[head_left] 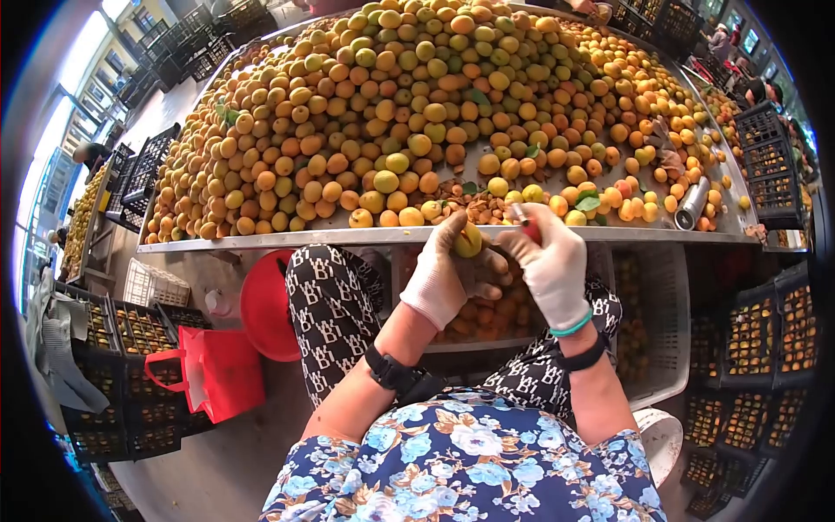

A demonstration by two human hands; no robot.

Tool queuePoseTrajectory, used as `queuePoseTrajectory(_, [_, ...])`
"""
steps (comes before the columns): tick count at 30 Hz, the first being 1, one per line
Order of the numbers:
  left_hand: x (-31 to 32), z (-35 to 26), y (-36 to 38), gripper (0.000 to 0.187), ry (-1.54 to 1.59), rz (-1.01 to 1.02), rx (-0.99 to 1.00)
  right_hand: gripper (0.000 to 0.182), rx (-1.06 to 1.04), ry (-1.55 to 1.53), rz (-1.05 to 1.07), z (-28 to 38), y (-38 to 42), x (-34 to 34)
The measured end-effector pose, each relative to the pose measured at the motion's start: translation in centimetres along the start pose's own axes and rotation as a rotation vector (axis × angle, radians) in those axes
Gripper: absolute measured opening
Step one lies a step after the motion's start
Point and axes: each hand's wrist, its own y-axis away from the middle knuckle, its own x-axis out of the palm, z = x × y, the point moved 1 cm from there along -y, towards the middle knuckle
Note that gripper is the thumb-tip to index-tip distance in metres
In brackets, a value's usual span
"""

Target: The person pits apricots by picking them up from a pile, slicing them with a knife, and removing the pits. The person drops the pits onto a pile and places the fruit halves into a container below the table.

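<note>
My left hand (pixel 450 274), in a white glove with soiled fingers, holds a yellow-green fruit (pixel 468 241) between thumb and fingers at the front edge of the metal table (pixel 330 237). Just to its right, my right hand (pixel 550 264), in a white glove with a green cuff, is closed around a small tool with a red handle (pixel 529 228). The tool's tip is too small to make out. Behind both hands lies a large heap of yellow and orange fruit (pixel 348 113), with brown scraps (pixel 474 204) near the edge.
A metal cylinder (pixel 693 204) lies on the table at the right. Below are a crate (pixel 668 322), a red basin (pixel 268 304) and a red bag (pixel 222 370). Stacked black crates (pixel 752 335) stand at both sides. Other people (pixel 720 42) are in the background.
</note>
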Motion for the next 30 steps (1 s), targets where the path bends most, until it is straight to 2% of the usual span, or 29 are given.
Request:
queuePoseTrajectory(1, [0.3,0.0,-0.1,0.055,0.038,0.004,-0.033,0.037,0.032,-0.011,0.066,1.4,-0.3,0.0])
queuePoseTrajectory(2, [0.5,0.1,-0.1,0.056,0.077,0.005,-0.063,0.040,-0.076,0.004,0.062,1.4,-0.3,0.7])
queuePoseTrajectory(5, [0.4,0.8,0.0,0.057,-0.040,-0.129,0.071,0.043,-0.094,-0.080,0.177,0.3,-0.3,2.6])
queuePoseTrajectory(8, [1.1,0.7,0.9,0.060,-0.210,-0.187,-0.024,0.040,0.006,-0.219,0.249,-0.7,0.0,2.6])
queuePoseTrajectory(9, [2.4,0.6,1.6,0.066,-0.313,-0.248,0.034,0.036,0.059,-0.230,0.248,-1.1,0.3,2.6])
queuePoseTrajectory(12, [1.0,0.7,1.1,0.068,-0.368,-0.183,-0.039,0.036,-0.201,-0.043,0.135,-0.4,0.6,2.4])
queuePoseTrajectory(16, [0.9,1.3,0.0,0.058,-0.296,-0.249,0.102,0.034,-0.288,-0.039,0.136,0.1,0.4,2.5])
queuePoseTrajectory(19, [2.5,0.9,1.4,0.052,-0.298,-0.329,-0.008,0.029,-0.190,-0.061,0.083,0.1,1.1,3.0])
queuePoseTrajectory(21, [2.3,1.3,1.3,0.050,-0.300,-0.332,0.014,0.029,-0.200,-0.124,-0.005,-0.2,1.3,4.0])
queuePoseTrajectory(25, [2.2,1.6,1.5,0.044,-0.265,-0.321,0.074,0.024,-0.008,-0.214,-0.058,-0.2,1.9,4.8])
queuePoseTrajectory(28, [3.5,2.6,0.7,0.041,-0.153,-0.447,0.356,0.022,0.081,-0.328,-0.098,-0.5,2.0,5.4])
queuePoseTrajectory(30, [2.8,3.0,0.6,0.046,-0.226,-0.380,0.366,0.021,0.152,-0.403,-0.101,-0.7,2.0,5.7])
